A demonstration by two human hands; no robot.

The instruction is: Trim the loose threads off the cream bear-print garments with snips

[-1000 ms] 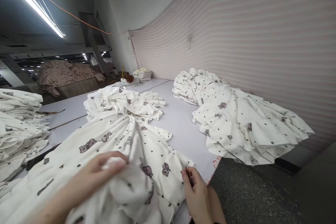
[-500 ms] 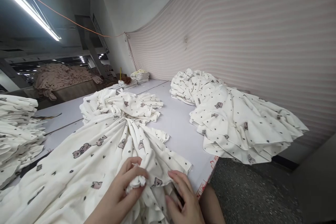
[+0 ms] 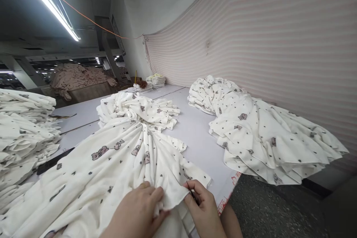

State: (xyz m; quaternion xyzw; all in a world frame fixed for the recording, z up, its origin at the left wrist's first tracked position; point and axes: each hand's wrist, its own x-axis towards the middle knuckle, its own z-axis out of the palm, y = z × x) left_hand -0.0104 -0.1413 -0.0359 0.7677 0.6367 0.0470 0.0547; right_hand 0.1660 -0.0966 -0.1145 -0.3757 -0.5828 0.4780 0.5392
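white soft cloth garment printed with little hearts and bears [image 3: 125, 163] lies spread and gathered into folds on the near part of the pale grey desk [image 3: 195, 137], with its hem at the near edge. the left hand [image 3: 139, 212] is curled down on that hem, fingers pinching a fold. the right hand [image 3: 205, 210], just beside it, is closed around a thin dark tool [image 3: 192, 194] whose tip meets the cloth edge. i'd judge the fabric light and limp, apt to slide and bunch but not fragile, so it is best pinched flat at the hem or a seam. a heap of like garments [image 3: 264, 137] lies to the right, a folded stack [image 3: 22, 126] to the left.
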